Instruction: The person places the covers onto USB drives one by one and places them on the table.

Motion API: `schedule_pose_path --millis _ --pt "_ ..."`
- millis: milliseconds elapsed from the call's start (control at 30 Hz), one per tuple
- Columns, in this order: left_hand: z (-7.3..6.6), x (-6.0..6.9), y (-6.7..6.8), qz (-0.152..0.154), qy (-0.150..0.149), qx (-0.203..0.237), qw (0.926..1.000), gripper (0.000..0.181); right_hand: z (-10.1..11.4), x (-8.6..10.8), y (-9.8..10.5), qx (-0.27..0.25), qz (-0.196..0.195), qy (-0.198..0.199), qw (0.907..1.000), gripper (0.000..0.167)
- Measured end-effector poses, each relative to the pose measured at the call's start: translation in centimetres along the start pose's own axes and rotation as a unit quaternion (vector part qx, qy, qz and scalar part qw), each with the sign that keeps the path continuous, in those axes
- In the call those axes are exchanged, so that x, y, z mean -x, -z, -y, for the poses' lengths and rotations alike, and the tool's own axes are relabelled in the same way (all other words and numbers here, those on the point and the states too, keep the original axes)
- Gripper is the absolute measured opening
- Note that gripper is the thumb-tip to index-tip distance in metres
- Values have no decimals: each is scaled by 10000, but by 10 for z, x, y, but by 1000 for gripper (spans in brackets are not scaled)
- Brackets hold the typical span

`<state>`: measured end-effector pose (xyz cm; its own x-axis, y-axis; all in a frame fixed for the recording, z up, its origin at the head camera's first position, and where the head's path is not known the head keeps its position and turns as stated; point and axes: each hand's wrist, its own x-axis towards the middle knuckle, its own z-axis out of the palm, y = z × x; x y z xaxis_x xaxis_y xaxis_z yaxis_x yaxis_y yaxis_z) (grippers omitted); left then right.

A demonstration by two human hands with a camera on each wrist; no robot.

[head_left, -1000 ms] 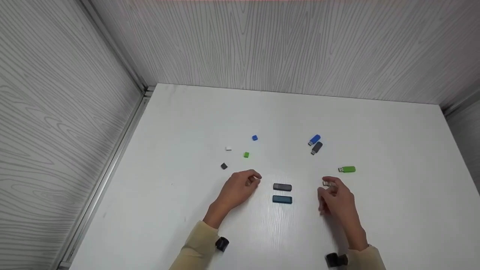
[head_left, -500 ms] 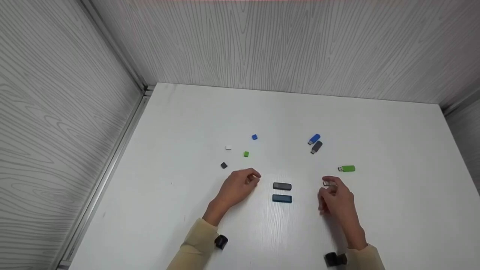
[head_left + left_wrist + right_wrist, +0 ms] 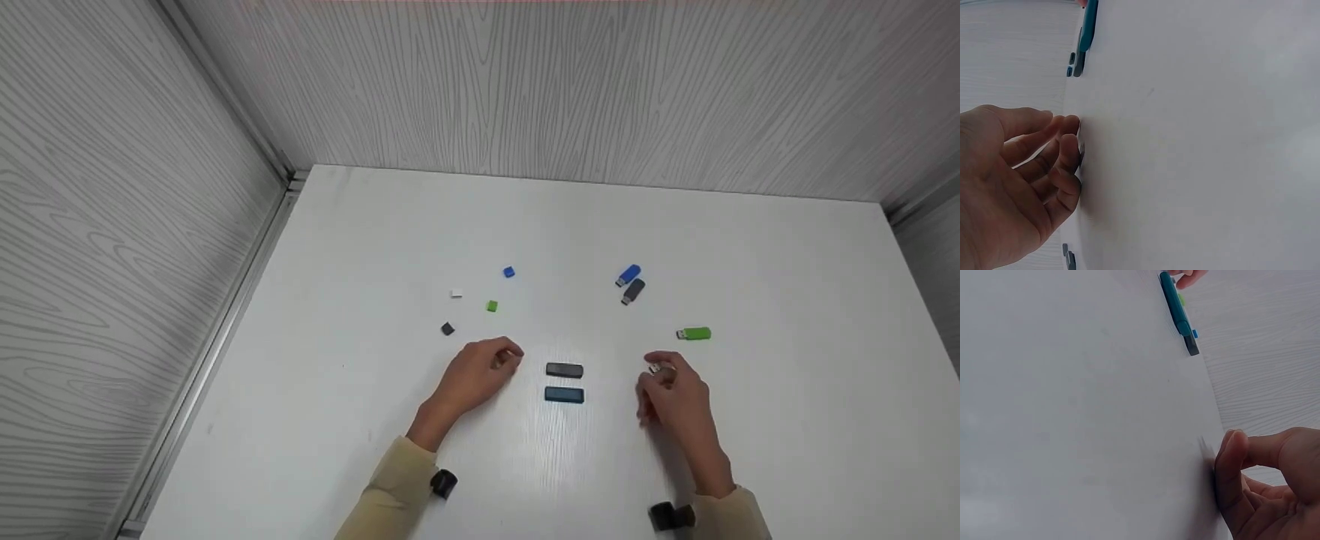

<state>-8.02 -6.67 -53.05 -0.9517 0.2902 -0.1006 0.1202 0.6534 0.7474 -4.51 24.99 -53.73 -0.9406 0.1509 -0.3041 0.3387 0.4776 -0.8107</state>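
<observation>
My left hand (image 3: 476, 377) rests on the white table with its fingers loosely curled and nothing seen in them. Right of it lie a dark grey oblong stick (image 3: 564, 370) and a dark teal oblong stick (image 3: 564, 394), side by side. My right hand (image 3: 681, 397) rests beyond them, fingers loosely bent. Between its thumb and forefinger shows the metal plug of a USB stick (image 3: 655, 368); the hand hides most of it, and no grip on it is visible. Just behind that hand is a green USB stick (image 3: 696, 333).
Small caps lie behind my left hand: blue (image 3: 509, 272), white (image 3: 456, 294), green (image 3: 492, 306) and black (image 3: 448, 328). A blue USB stick (image 3: 628, 275) and a dark grey one (image 3: 634, 291) lie close together behind my right hand. Wood-grain panels border the table.
</observation>
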Motion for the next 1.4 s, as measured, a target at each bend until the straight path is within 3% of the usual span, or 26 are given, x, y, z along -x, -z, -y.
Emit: schedule_pose_path --millis 1067,1400 --pt "-3 7 2 244 -54 -134 9996 21 2 1 1 -69 35 -6 10000 39" --pt "-2 4 8 265 -71 -142 9995 21 1 0 1 -107 49 -101 9999 40"
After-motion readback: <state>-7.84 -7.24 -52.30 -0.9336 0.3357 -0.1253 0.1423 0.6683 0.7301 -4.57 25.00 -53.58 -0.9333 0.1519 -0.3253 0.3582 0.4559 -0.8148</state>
